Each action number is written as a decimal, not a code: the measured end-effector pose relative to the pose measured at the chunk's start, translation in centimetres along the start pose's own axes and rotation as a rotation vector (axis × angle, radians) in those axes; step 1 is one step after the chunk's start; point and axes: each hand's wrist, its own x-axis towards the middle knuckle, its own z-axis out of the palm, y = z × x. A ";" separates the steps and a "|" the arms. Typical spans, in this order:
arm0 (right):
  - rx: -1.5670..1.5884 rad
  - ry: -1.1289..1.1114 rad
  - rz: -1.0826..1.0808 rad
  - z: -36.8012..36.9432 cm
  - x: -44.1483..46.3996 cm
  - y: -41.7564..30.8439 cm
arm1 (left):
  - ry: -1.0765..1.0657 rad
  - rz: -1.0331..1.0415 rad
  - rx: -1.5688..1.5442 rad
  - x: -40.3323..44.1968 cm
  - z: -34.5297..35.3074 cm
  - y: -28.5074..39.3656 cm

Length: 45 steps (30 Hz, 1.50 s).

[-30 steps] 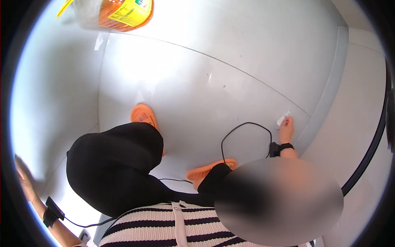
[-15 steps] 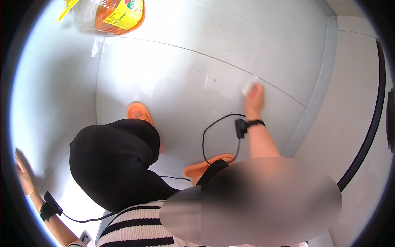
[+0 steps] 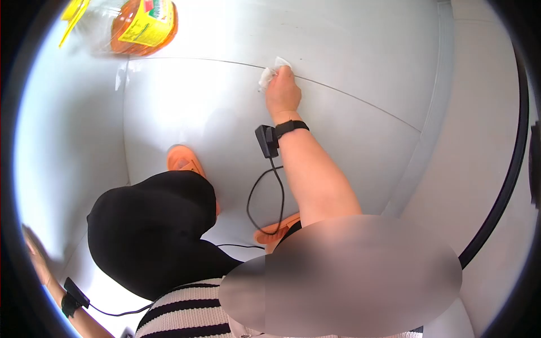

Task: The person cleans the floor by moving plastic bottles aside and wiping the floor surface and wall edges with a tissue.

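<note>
A crumpled white tissue (image 3: 266, 78) is gripped in my right hand (image 3: 283, 93), whose fingers are closed around it on the grey floor (image 3: 349, 135), at a thin dark seam. A black strap with a small black device (image 3: 267, 141) and a cable sits on that wrist. At the far left edge my left hand (image 3: 37, 259) rests with its fingers stretched out against a pale surface. That wrist also bears a strapped black device (image 3: 76, 292) with a cable.
A large clear bottle (image 3: 147, 27) of orange liquid, with a yellow label and yellow handle, lies at the upper left. Orange slippers (image 3: 181, 158) are on my feet. A black curved strip (image 3: 510, 186) runs along the right side. A blurred patch covers the lower right.
My right hand has moved up and left across the floor with the tissue, away from the right wall. The bottle appears slightly further left in view. My left hand has hardly moved.
</note>
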 end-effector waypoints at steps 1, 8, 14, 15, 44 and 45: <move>0.070 0.022 -0.045 -0.3 -0.2 0.9 | 0.010 -0.017 -0.003 0.1 0.4 0.6; 0.017 0.159 0.207 -5.2 -12.0 11.1 | 0.121 -0.062 -0.085 1.5 1.1 4.0; 0.119 0.076 0.087 1.7 -5.3 0.9 | 0.184 -0.093 -0.076 2.8 2.5 7.5; 0.135 0.041 0.070 1.9 -3.7 -0.2 | 0.187 -0.108 -0.081 3.1 2.5 8.2; -0.572 0.193 0.252 -24.0 3.1 31.1 | -0.201 -0.751 -1.440 -3.3 -8.7 -15.3; -0.498 0.156 0.181 -23.6 3.1 30.8 | -0.231 -0.749 -1.406 -3.5 -8.8 -15.3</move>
